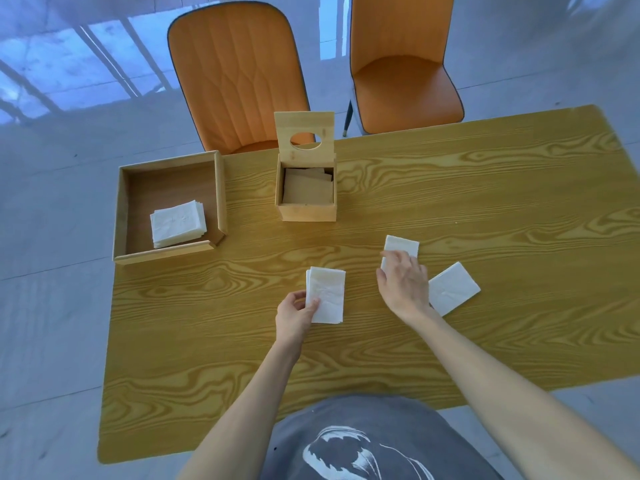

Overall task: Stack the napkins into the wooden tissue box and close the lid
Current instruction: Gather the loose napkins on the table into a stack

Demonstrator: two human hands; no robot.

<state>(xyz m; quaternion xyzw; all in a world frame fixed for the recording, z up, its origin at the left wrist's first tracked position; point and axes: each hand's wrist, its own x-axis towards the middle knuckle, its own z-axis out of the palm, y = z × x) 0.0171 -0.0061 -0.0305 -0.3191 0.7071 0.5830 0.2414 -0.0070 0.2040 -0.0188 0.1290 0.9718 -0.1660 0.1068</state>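
The wooden tissue box (306,211) stands at the table's far middle with its lid (304,121) up; the lid has an oval hole. Napkins lie inside the box in shadow. My left hand (294,311) grips the left edge of a small stack of white napkins (327,294) lying on the table. My right hand (403,282) rests on another white napkin (401,244), fingers spread over its near part. A third napkin (453,287) lies just right of that hand.
A shallow wooden tray (169,252) at the far left holds a pile of white napkins (178,223). Two orange chairs (239,71) stand beyond the wood-grain table (485,209). The table's left edge runs beside the tray.
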